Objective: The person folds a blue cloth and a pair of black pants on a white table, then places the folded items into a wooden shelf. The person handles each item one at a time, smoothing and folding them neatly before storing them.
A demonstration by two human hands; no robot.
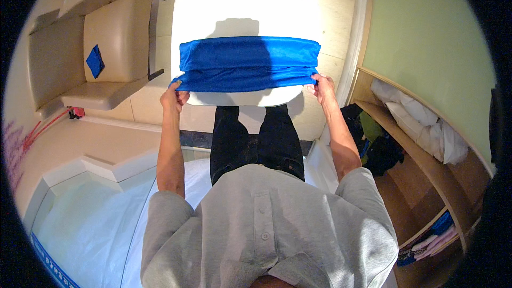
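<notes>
A blue cloth, perhaps a garment, lies folded in a long band across the near part of a white table with rounded corners. Its near layer is wrinkled and runs along the front of the band. My left hand pinches the near left corner of the cloth. At the opposite end, my right hand grips the near right corner between thumb and fingers. The near edge hangs between both hands, close to the table's front rim. A dark shadow falls over the cloth's left and middle.
To the left stands a beige upholstered armchair with a small folded blue cloth on its seat. Wooden shelving on the right holds white plastic-wrapped bundles and folded fabrics. A light-blue sheeted surface lies at the lower left.
</notes>
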